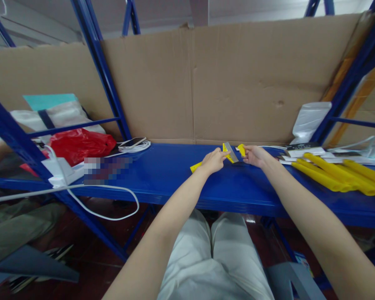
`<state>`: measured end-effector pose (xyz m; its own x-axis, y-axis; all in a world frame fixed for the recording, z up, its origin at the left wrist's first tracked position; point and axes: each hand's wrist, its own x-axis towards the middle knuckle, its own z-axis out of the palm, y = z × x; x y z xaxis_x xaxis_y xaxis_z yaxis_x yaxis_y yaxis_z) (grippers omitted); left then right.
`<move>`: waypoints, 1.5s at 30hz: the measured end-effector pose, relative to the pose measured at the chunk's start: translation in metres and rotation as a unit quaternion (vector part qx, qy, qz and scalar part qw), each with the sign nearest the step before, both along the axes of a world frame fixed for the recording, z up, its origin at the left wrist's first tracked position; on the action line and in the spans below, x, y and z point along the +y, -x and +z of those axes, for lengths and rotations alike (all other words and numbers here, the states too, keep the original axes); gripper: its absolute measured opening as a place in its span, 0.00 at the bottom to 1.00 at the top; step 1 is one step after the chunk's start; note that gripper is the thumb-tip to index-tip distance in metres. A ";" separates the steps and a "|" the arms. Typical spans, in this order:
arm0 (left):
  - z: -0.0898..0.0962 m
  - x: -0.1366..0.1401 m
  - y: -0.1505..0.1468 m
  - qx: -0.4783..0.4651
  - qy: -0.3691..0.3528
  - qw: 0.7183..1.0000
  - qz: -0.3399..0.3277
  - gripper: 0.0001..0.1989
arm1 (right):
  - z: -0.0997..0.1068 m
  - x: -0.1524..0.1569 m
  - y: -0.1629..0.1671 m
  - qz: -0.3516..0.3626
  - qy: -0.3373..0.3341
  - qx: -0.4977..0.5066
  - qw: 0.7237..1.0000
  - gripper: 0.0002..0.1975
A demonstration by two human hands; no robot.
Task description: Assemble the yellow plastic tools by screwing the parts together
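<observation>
My left hand (213,161) is wrapped around a scraper (231,153) with a yellow handle and a wide grey metal blade. The handle's end sticks out behind the hand, and the blade points right. A short gap away, my right hand (253,156) pinches a small yellow piece (241,149) that looks like a blade cover. The piece faces the scraper's blade without touching it. Both hands are just above the blue shelf (165,171). The fingers' undersides are hidden.
Several yellow tubular pieces (337,175) lie at the right, near small boxes (304,150) and a white plastic bag (311,121). At left are a phone (135,143), coiled white cable, a red bag (81,143) and a power strip. Cardboard (237,83) lines the back. Another person sits at far left.
</observation>
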<state>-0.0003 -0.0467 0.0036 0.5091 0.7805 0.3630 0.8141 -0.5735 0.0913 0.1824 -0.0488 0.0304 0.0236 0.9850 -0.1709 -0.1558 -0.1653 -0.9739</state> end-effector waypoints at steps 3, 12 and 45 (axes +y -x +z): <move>0.000 0.000 0.000 -0.004 -0.001 1.000 -0.001 0.21 | 0.000 0.000 -0.002 0.012 -0.010 0.014 1.000 0.12; -0.002 0.002 0.000 -0.011 0.004 1.000 -0.006 0.22 | -0.001 0.001 0.003 -0.006 -0.015 0.006 1.000 0.09; 0.002 -0.006 -0.010 -0.083 0.024 0.994 0.059 0.22 | -0.023 0.006 0.046 -0.056 -0.053 0.007 0.997 0.12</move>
